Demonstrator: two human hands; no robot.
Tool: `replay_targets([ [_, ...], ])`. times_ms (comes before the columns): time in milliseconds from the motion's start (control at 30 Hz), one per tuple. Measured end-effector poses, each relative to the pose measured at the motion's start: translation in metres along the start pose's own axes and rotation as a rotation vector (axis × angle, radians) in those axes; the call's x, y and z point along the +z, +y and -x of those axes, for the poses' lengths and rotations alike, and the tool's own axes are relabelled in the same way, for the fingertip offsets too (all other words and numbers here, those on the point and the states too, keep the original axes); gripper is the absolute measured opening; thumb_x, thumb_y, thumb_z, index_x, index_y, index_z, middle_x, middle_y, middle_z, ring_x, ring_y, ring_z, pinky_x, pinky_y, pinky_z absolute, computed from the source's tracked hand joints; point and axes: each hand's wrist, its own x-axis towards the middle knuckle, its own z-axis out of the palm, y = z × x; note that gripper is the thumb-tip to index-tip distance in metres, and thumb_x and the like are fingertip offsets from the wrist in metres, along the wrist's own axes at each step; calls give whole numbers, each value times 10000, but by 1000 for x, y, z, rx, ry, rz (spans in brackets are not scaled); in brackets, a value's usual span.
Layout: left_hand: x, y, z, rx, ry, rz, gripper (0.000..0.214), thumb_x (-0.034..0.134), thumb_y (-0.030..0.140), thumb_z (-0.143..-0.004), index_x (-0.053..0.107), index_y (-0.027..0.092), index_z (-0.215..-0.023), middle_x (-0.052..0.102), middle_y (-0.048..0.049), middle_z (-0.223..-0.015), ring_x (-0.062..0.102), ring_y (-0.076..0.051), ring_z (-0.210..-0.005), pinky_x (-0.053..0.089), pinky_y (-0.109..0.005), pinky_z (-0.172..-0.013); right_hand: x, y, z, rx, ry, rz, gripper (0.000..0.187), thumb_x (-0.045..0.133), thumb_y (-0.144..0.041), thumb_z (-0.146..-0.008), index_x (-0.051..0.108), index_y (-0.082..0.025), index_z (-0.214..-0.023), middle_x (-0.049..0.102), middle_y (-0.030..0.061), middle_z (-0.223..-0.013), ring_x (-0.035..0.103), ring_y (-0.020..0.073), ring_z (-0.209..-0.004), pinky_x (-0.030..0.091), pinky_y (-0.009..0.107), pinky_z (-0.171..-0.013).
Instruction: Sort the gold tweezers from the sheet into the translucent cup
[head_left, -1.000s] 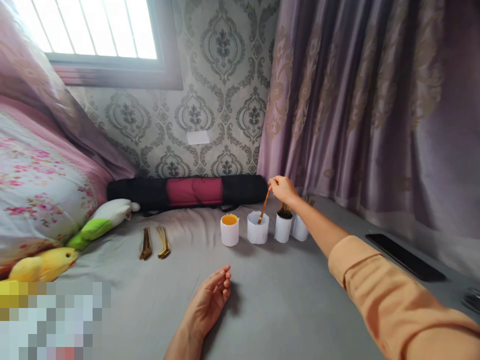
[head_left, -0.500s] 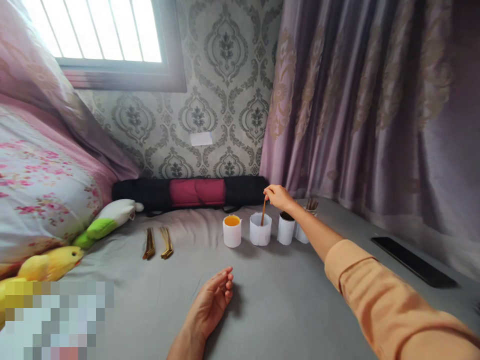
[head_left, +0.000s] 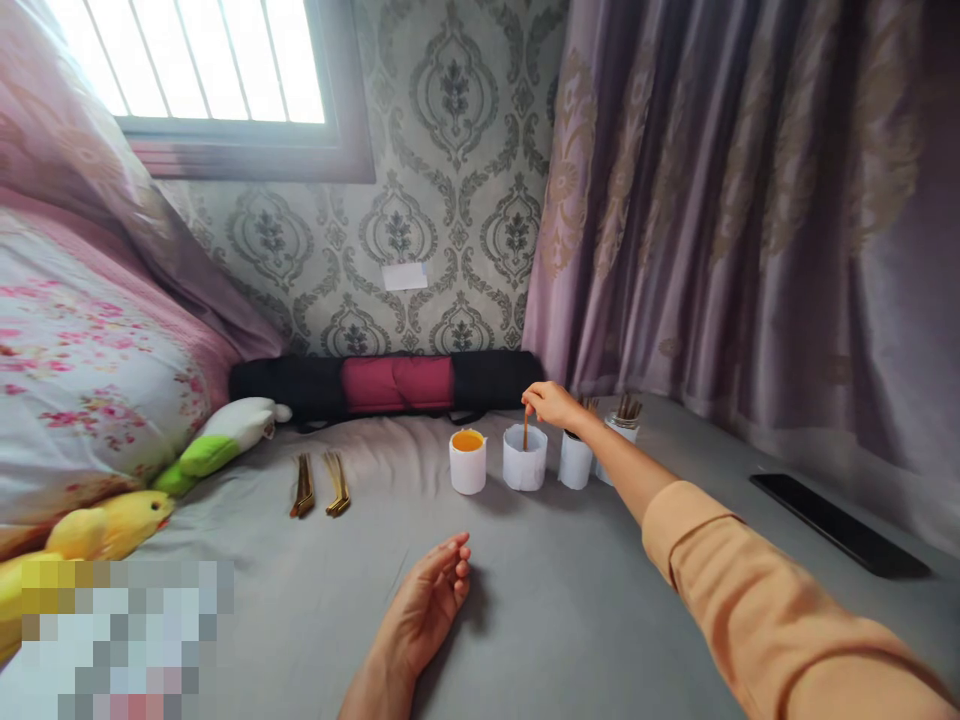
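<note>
Several white cups stand in a row on the grey sheet. The leftmost cup (head_left: 468, 461) has an orange top. My right hand (head_left: 550, 403) reaches out over the second cup (head_left: 524, 457) and pinches a thin brown stick (head_left: 525, 432) that stands upright inside it. The third cup (head_left: 575, 459) and the fourth cup (head_left: 616, 434), partly hidden by my forearm, hold more brown sticks. My left hand (head_left: 430, 601) rests on the sheet near me, palm up, fingers loosely curled, holding nothing.
Two bundles of golden bent sticks (head_left: 320, 485) lie left of the cups. A black and red roll (head_left: 390, 384) lies against the wall. Plush toys (head_left: 217, 438) and a floral pillow (head_left: 82, 370) are at left, a black phone (head_left: 840, 524) at right, and curtains behind.
My right hand has lowered, bringing the stick from a slant to upright and deeper into the second cup. The left hand has stayed put.
</note>
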Motion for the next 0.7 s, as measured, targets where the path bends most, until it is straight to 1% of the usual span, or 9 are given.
replay_targets([
  [200, 1, 0, 0, -6, 9, -3, 224, 584, 103, -715, 567, 79, -938, 575, -40, -737, 531, -56, -551, 445, -171, -490, 6, 2, 0, 13, -30, -12, 172, 453, -196, -768, 596, -146, -687, 644, -1, -586, 487, 52, -372, 362, 148, -403],
  [467, 2, 1, 1, -2, 5, 8, 230, 598, 108, -706, 568, 75, -932, 563, -45, -746, 519, -59, -559, 441, -170, -489, 13, 4, -2, 51, 0, -17, 179, 434, -192, -784, 580, -141, -695, 638, 7, -595, 477, 47, -365, 378, 148, -416],
  [700, 1, 0, 0, -3, 8, 6, 236, 595, 110, -708, 562, 75, -939, 563, -45, -745, 522, -64, -560, 445, -175, -492, 18, 6, -7, 95, -4, -10, 186, 419, -161, -794, 589, -125, -728, 640, 13, -620, 449, 30, -350, 346, 136, -392],
])
